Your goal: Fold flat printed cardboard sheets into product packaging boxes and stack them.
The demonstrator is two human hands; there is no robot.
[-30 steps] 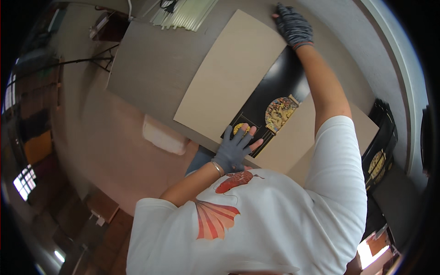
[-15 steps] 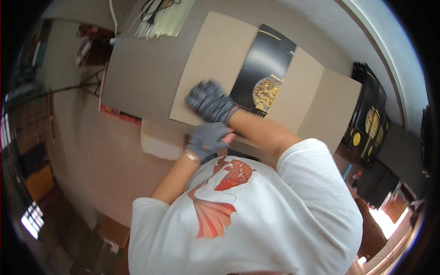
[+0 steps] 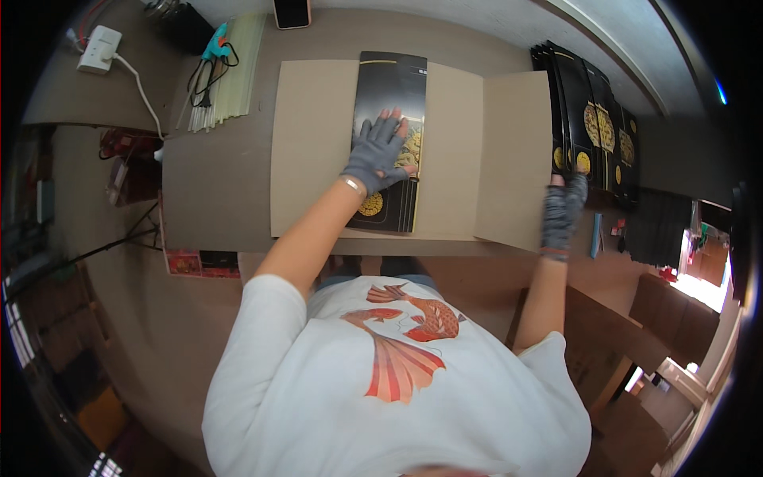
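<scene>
Left hand (image 3: 380,155) flat on black box (image 3: 388,143), long axis pointing away

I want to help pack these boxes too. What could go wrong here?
The cardboard sheet hangs past the table edge by the right hand, so it might tip or bend. The black box is only pinned by the left hand and could slide.
</scene>
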